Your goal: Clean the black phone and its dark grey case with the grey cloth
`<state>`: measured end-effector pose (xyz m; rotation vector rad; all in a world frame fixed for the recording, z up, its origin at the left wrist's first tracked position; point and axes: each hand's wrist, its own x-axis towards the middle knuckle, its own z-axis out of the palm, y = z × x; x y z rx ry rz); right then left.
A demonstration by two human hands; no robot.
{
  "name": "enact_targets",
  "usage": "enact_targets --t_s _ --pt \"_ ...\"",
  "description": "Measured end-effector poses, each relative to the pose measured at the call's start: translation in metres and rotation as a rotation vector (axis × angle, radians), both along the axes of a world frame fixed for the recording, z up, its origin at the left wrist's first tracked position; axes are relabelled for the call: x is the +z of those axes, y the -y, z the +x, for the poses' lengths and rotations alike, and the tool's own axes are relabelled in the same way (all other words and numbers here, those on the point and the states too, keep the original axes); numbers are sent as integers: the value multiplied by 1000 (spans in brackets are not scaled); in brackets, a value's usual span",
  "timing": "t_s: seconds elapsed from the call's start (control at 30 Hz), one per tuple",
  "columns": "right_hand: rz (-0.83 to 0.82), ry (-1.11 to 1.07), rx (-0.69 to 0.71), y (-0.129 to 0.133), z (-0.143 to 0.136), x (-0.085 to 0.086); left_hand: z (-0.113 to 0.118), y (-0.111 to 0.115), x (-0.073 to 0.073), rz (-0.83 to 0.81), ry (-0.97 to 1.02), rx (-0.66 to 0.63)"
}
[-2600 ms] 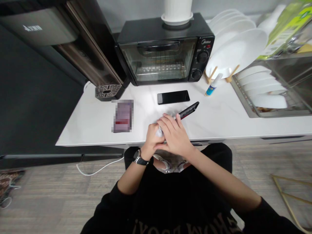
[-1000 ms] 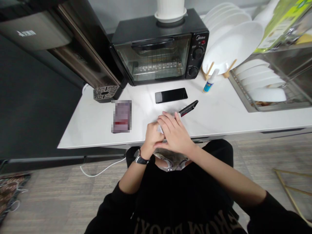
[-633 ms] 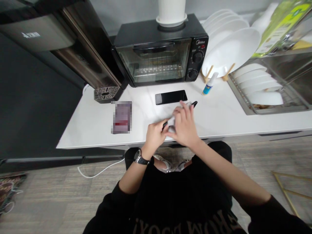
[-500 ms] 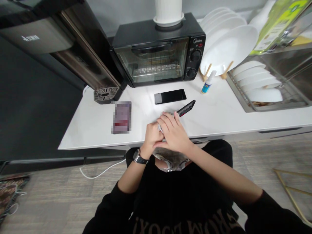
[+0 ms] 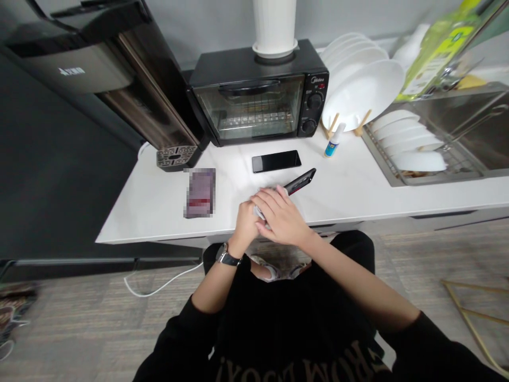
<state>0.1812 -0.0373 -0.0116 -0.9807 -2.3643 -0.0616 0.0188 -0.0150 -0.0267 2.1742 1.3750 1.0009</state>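
Observation:
My left hand [image 5: 247, 223], with a watch at its wrist, is closed near the counter's front edge around something whitish, mostly hidden. Over it lies my right hand [image 5: 282, 216], fingers bent together and pressed on the same whitish thing. Just beyond my right hand, a dark phone-like object [image 5: 301, 182] juts out at a slant; its near end is hidden by the hand. A black phone [image 5: 277, 161] lies flat behind it. To the left, a blurred purple item [image 5: 201, 192] rests on the counter, and a small spray bottle [image 5: 331, 143] stands to the right.
A black toaster oven [image 5: 254, 114] stands at the back with a white pot [image 5: 275, 26] on top. The drinks machine [image 5: 175, 156] is at the left. White plates [image 5: 363, 93] stand in a wooden rack beside the sink [image 5: 483, 138], which holds more dishes.
The camera view has shifted slightly. My hands stay together around the whitish thing, with my right fingers moved a little over it.

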Motion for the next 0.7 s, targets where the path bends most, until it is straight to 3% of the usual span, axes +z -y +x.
enact_targets --t_s 0.1,0.27,0.4,0.5,0.6,0.7 --pt "-12 -113 -78 -11 23 4 3 7 13 26 92 63" --pt "-277 -559 -192 -28 61 3 28 3 32 114 470 190" --pt "-372 -649 -178 -31 61 -4 42 -11 19 49 296 44" --pt "-388 -733 -177 -31 58 -6 44 -14 9 44 193 55" --pt "-332 -871 -283 -29 59 -4 42 -9 6 61 117 104" --pt "-225 -1010 -420 -27 61 10 40 -4 6 75 50 112"
